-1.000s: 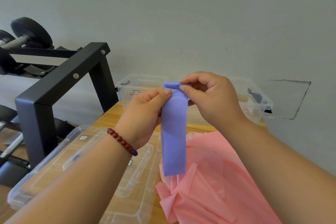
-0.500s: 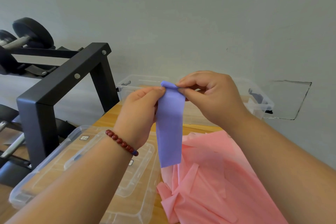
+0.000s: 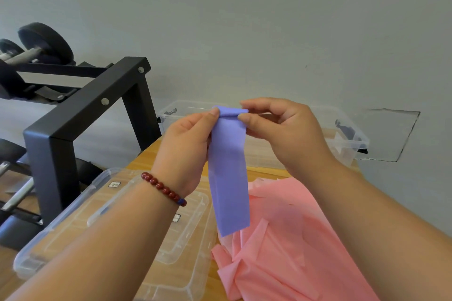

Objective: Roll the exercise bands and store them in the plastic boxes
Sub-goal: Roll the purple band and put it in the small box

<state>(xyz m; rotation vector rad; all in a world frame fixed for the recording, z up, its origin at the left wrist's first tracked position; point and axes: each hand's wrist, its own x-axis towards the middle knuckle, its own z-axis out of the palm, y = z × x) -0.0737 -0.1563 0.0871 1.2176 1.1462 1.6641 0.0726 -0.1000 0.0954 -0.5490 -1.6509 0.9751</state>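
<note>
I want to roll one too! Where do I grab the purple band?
Pinch the purple band at its folded top end, one hand from each side edge, as the left hand and right hand do. The strip hangs limp below, so only the fold probably gives something firm.

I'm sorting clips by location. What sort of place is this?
Probably a gym or home workout room: dumbbells rest on a black metal rack at the left, and a purple exercise band hangs above a heap of pink bands.
</note>
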